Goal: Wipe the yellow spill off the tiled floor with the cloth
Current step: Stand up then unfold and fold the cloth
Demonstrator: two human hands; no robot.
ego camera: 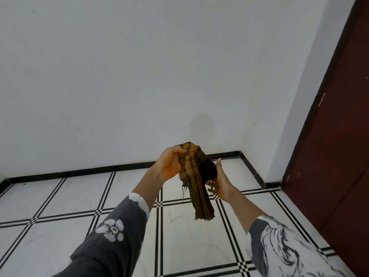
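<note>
A brown-and-yellow checked cloth [196, 176] hangs in the air in front of me, well above the white tiled floor [79, 196]. My left hand [169, 164] grips its bunched upper part with curled fingers. My right hand [218, 181] is under and beside the cloth, thumb up and fingers spread against the dark side. One end of the cloth dangles down between my forearms. No yellow spill shows on the tiles in view.
A white wall [139, 76] with a black skirting strip [79, 172] closes off the floor ahead. A dark brown door [343, 136] stands at the right, beside a wall corner. The tiles have black line borders.
</note>
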